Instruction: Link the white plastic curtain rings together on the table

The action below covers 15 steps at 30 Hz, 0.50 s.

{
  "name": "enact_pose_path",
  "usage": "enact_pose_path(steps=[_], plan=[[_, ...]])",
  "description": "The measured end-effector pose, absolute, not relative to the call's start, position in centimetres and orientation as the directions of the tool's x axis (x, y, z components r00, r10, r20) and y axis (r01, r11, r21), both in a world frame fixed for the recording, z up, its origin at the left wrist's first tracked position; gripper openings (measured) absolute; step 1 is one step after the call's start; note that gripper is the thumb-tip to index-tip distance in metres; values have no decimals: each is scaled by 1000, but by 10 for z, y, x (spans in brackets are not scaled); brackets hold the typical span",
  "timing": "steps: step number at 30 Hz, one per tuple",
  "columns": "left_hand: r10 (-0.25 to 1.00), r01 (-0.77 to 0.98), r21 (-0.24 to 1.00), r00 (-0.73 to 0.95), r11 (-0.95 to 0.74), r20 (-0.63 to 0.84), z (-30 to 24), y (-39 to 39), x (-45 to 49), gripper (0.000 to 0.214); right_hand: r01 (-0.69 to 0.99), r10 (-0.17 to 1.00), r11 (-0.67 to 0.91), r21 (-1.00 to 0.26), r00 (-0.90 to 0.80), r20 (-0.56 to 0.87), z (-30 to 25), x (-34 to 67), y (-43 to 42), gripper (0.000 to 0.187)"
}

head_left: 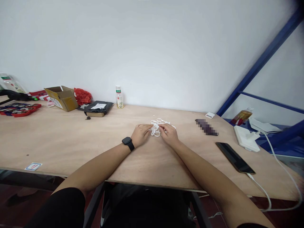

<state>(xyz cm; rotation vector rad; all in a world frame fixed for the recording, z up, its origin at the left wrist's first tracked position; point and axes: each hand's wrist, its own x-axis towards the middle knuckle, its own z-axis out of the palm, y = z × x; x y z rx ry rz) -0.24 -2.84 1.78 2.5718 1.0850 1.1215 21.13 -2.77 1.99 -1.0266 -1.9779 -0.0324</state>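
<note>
A small tangle of thin white loops [156, 130], like cord or soft bands, lies on the wooden table in front of me. My left hand [140, 134], with a black watch on its wrist, meets the tangle from the left, its fingertips pinched on the white loops. From the other side, my right hand [170, 134] has thumb and fingers closed on the same bundle. Some loops spread out beyond and between the hands. The fingertips partly cover the strands, so the exact grip is too small to make out.
A phone [235, 157] on a charging cable, a white power strip [247, 138] and a blurred dark item [206, 127] lie to the right. A bottle [119, 97], a black parcel [99, 107] and an open carton [61, 98] stand back left. Blue frame bars [261, 60] rise at right.
</note>
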Motion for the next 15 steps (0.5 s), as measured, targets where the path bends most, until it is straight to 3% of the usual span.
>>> enact_pose_path(steps=[4, 7, 11, 15], plan=[[742, 656, 381, 448, -652, 499, 15, -27, -4, 48, 755, 696, 565, -332, -221, 683, 15, 233, -6, 33], [787, 701, 377, 458, -606, 414, 14, -28, -4, 61, 802, 769, 452, -391, -129, 626, 7, 249, 16, 41], [808, 722, 367, 502, -587, 308, 11, -29, -2, 79, 848, 887, 313, -428, -101, 450, 0, 260, 46, 46], [825, 738, 370, 488, -564, 284, 8, -29, -2, 82, 877, 961, 235, -419, -144, 237, 1, 257, 73, 53]])
